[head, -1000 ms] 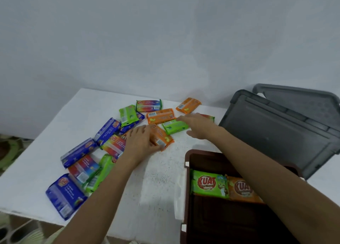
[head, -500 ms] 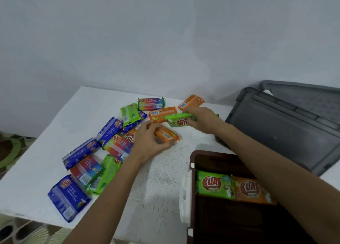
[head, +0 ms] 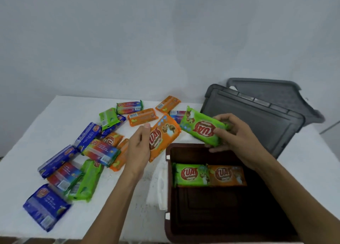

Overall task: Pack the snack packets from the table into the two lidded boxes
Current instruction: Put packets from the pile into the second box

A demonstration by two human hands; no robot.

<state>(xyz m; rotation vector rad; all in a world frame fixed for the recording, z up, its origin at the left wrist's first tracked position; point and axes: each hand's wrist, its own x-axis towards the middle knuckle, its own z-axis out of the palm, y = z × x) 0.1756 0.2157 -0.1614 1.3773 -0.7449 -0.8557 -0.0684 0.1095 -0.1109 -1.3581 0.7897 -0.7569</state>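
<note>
My left hand [head: 138, 148] grips an orange snack packet [head: 162, 136] lifted off the table, just left of the dark brown box [head: 168, 192]. My right hand [head: 233, 133] pinches a green snack packet [head: 201, 127] above the box's far rim. Inside the open box lie a green packet [head: 190, 174] and an orange packet [head: 227, 174] side by side. Several blue, green, orange and rainbow packets [head: 100, 150] are scattered on the white table [head: 27, 133] to the left.
A grey box with its grey lid [head: 257, 118] stands behind the brown box at the right. A white latch [head: 161, 188] sticks out on the brown box's left wall. The table's front edge runs along the bottom left; a plain wall is behind.
Both hands lifted their packets off the table and brought them toward the brown box; the orange one is now turned upright and the green one is over the box's far rim.
</note>
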